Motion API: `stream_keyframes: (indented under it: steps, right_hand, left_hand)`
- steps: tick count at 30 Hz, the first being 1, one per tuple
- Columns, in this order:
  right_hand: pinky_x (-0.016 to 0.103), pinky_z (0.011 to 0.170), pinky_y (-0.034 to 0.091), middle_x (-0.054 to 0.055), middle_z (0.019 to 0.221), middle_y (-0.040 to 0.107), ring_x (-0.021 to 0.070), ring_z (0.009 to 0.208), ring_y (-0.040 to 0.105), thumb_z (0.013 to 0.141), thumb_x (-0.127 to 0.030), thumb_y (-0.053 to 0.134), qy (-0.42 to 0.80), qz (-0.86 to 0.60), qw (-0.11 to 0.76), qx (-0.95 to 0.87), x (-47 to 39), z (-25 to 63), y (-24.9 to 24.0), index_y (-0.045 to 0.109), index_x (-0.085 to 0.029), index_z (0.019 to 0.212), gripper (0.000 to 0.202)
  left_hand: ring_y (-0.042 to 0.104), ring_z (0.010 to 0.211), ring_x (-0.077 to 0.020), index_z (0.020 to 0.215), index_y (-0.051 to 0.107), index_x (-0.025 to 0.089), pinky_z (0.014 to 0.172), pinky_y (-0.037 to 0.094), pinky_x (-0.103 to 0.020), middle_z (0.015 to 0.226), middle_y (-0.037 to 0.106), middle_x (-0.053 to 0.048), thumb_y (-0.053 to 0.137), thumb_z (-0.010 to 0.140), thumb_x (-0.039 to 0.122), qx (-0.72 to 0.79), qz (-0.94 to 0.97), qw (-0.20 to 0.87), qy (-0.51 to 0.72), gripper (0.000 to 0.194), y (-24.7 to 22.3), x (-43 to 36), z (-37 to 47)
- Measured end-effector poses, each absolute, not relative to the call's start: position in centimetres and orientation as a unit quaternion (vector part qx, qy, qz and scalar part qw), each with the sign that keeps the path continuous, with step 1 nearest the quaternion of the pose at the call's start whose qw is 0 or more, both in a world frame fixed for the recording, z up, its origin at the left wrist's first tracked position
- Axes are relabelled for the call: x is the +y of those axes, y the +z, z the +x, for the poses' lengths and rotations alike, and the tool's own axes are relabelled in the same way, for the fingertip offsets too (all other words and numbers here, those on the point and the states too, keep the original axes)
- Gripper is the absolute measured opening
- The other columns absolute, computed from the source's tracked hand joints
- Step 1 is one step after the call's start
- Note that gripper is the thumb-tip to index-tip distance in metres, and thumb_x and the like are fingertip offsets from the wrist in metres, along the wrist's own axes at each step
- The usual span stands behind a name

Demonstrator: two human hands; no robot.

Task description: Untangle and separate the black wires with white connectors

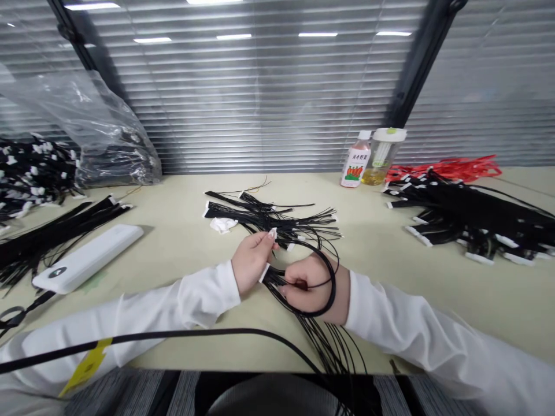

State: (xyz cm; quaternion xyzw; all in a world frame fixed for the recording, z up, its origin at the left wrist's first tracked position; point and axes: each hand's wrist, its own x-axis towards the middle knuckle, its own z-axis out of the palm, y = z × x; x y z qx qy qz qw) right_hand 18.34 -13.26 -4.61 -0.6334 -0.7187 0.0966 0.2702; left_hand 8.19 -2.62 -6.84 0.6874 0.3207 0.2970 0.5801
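My left hand (252, 263) is closed, thumb and forefinger pinching a small white connector (273, 233) at the end of black wire. A black wire loop (333, 283) curves round my right hand (316, 286), whose curled fingers grip black wires. Below them, more loose black wires (310, 329) fan out and hang over the table's front edge. A second white connector (264, 273) shows beside my left palm. Just beyond both hands lies a pile of black wire bundles (269, 218) with white ends. My right fingertips are partly hidden by the wires.
At left are a white power bank (89, 258), scissors (15, 316), black cables (65, 231) and a clear plastic bag (117, 144). A drink bottle (355, 160), a lidded cup (384, 156), red strips (451, 167) and black cable bundles (477, 214) stand or lie at right.
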Motion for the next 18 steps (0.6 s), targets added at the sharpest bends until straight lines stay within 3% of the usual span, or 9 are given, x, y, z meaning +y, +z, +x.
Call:
stream_keyframes:
  steps: [12,18]
  right_hand:
    - [0.021,0.048,0.018,-0.003,0.041,0.034,0.0039,0.045,0.024,0.065,-0.023,0.048,0.037,-0.640,0.233,-0.731,-13.9,18.3,-3.9,0.037,-0.012,0.043,0.026]
    - [0.019,0.049,0.026,-0.003,0.047,0.039,0.0040,0.047,0.034,0.079,-0.023,0.037,0.099,-0.585,0.309,-0.743,-13.3,19.3,-4.0,0.044,-0.014,0.053,0.028]
  left_hand:
    - [0.035,0.041,-0.0057,0.065,0.048,0.014,0.041,0.027,-0.017,0.045,0.041,0.004,0.035,0.079,0.044,0.357,0.719,0.509,0.310,0.035,-6.0,-3.7,8.1]
    - [0.026,0.035,-0.0036,0.061,0.043,0.015,0.035,0.020,-0.016,0.040,0.030,0.007,0.038,0.078,0.043,0.336,0.613,0.627,0.345,0.033,-6.4,-3.0,8.5]
